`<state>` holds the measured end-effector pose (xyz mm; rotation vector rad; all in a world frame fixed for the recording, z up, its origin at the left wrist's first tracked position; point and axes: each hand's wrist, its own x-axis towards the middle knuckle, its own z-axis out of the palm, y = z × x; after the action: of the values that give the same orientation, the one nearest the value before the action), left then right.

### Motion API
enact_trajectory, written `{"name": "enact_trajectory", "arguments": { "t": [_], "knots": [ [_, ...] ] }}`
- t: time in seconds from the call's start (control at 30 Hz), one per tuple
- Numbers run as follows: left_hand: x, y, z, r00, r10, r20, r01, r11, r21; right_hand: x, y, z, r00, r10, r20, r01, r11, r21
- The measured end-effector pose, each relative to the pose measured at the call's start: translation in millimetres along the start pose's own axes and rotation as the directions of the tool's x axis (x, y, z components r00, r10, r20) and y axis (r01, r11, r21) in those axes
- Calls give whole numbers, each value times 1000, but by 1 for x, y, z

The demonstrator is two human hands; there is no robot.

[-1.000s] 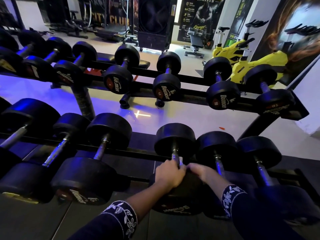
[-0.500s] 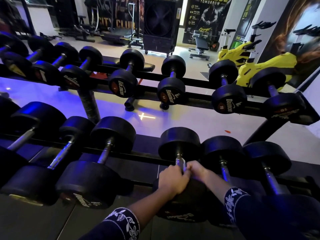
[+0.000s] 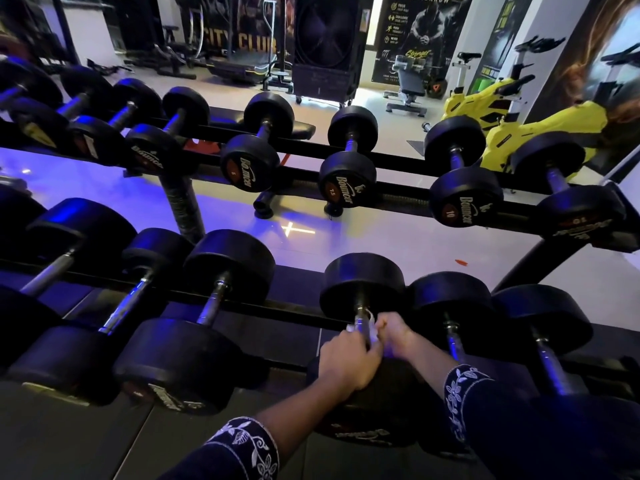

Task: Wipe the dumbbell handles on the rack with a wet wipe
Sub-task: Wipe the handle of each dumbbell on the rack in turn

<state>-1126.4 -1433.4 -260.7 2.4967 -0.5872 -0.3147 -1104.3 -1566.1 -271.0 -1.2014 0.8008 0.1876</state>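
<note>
A black dumbbell (image 3: 363, 282) lies on the lower rail of the rack (image 3: 270, 308), its chrome handle (image 3: 361, 318) running toward me. A white wet wipe (image 3: 370, 326) is wrapped round that handle. My left hand (image 3: 346, 362) grips the handle from the left, fingers curled over it. My right hand (image 3: 394, 332) pinches the wipe against the handle from the right. The near head of this dumbbell is mostly hidden under my wrists.
More black dumbbells flank it: one (image 3: 221, 299) to the left, two (image 3: 453, 317) (image 3: 543, 327) to the right. The upper rail (image 3: 398, 188) carries smaller dumbbells. Yellow exercise bikes (image 3: 540, 126) and a big fan (image 3: 329, 46) stand beyond on the shiny floor.
Both hands have slid a little up the handle toward the far head, and the white wipe now shows between them. The camera has shifted slightly.
</note>
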Motion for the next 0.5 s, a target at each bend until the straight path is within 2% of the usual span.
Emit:
{"name": "enact_trajectory", "arguments": {
  "t": [0.1,0.13,0.27,0.37,0.5],
  "knots": [
    [1,0,0,1000,1,2,-1,1000,-14,-12,-16,13,1000,-24,1,24,990,136],
    [1,0,0,1000,1,1,-1,1000,-13,-11,-12,11,999,-31,-14,32,993,110],
    [1,-1,2,1000,-8,-9,8,1000,8,13,19,-14,1000,-24,-2,23,982,-190],
    [1,0,1,1000,-9,-4,9,1000,-3,13,18,-19,999,27,24,-21,974,-227],
    [-1,0,-1,1000,-4,-7,4,1000,-12,11,6,-16,1000,-11,5,12,947,-321]
  ]
}}
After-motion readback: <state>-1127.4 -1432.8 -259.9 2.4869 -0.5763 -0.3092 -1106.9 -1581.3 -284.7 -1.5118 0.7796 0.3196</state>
